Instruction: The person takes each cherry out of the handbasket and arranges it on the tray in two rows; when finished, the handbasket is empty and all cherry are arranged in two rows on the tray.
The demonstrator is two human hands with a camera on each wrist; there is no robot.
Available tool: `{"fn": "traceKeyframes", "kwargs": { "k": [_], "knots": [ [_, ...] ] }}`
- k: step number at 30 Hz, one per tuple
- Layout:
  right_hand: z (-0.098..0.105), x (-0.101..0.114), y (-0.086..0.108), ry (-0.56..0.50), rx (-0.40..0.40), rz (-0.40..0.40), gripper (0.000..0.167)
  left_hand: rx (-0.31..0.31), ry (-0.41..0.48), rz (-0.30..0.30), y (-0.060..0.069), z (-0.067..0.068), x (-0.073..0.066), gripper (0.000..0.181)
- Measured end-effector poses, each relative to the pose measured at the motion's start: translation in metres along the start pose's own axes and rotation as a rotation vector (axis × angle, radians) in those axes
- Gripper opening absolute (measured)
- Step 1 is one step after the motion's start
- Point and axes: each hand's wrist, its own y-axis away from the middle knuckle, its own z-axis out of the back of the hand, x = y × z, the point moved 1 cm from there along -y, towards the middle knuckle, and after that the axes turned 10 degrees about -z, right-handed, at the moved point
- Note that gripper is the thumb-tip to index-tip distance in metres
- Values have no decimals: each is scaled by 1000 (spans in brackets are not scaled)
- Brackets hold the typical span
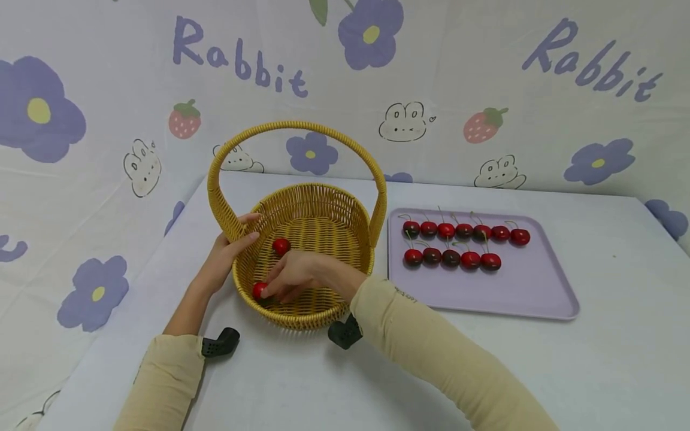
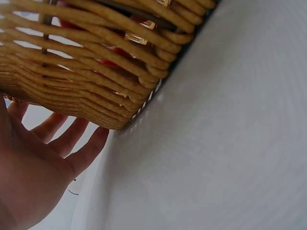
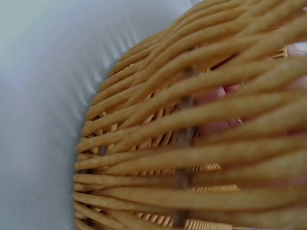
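A yellow wicker basket (image 1: 304,321) with a tall arched handle stands on the table. My left hand (image 1: 219,261) holds its left side by the handle's foot, thumb over the rim. In the left wrist view, the fingers of that hand (image 2: 45,165) lie against the outer weave. My right hand (image 1: 303,270) reaches down inside the basket, its fingertips pinching a red cherry (image 1: 259,290) near the front left wall. Another red cherry (image 1: 281,246) lies on the basket floor behind that hand. The weave hides most of the right hand in the right wrist view.
To the right of the basket, a lilac tray (image 1: 501,297) carries two rows of red and dark cherries (image 1: 464,231) with stems. The basket's handle arches above both forearms' reach. Behind the white table (image 1: 609,287) hangs a printed cloth (image 1: 345,96).
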Motion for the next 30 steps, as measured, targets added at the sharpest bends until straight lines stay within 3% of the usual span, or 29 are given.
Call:
{"fn": "traceKeyframes", "kwargs": {
  "k": [14, 24, 30],
  "knots": [
    [2, -6, 0, 100, 12, 33, 22, 4, 7, 8, 1, 0, 0, 51],
    [25, -8, 17, -3, 43, 63, 35, 3, 8, 10, 1, -1, -2, 51],
    [41, -14, 33, -6, 26, 83, 37, 3, 13, 8, 1, -2, -3, 51]
  ]
}}
